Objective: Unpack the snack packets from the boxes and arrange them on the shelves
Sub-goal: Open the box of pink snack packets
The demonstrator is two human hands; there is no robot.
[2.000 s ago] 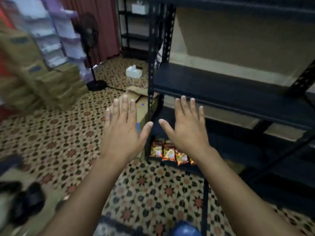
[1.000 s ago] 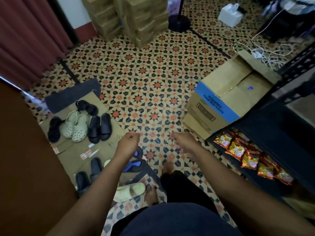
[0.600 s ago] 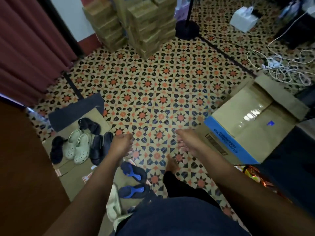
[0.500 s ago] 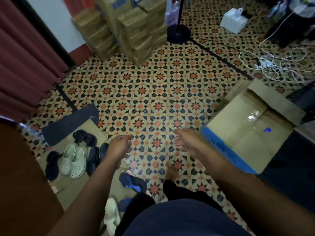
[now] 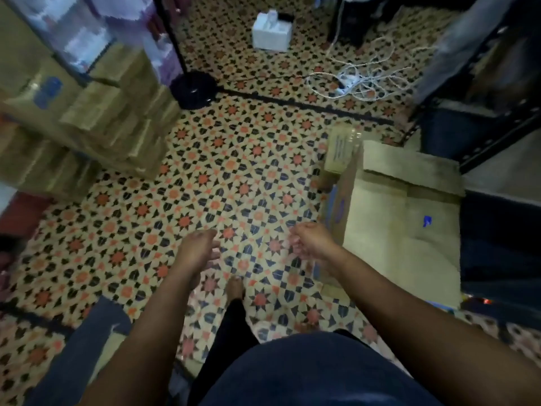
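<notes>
A closed brown cardboard box (image 5: 404, 230) with a blue band on its side stands on the patterned floor at the right, against the black shelf unit (image 5: 497, 235). My left hand (image 5: 196, 247) hangs over the floor with its fingers loosely curled and holds nothing. My right hand (image 5: 310, 238) is also empty with relaxed fingers, just left of the box's near corner and apart from it. A sliver of orange snack packets (image 5: 483, 301) shows on the bottom shelf at the right edge. The picture is blurred.
Stacked cardboard boxes (image 5: 96, 121) fill the left side. A black fan base (image 5: 194, 89) stands behind them. A white box (image 5: 272, 32) and tangled white cables (image 5: 360, 80) lie at the back. A dark mat (image 5: 79, 353) is at the lower left.
My view has swung from the shelf down to the floor and then right towards the box. Both hands dropped from flat and raised to low and relaxed. The shoes left the picture.
</notes>
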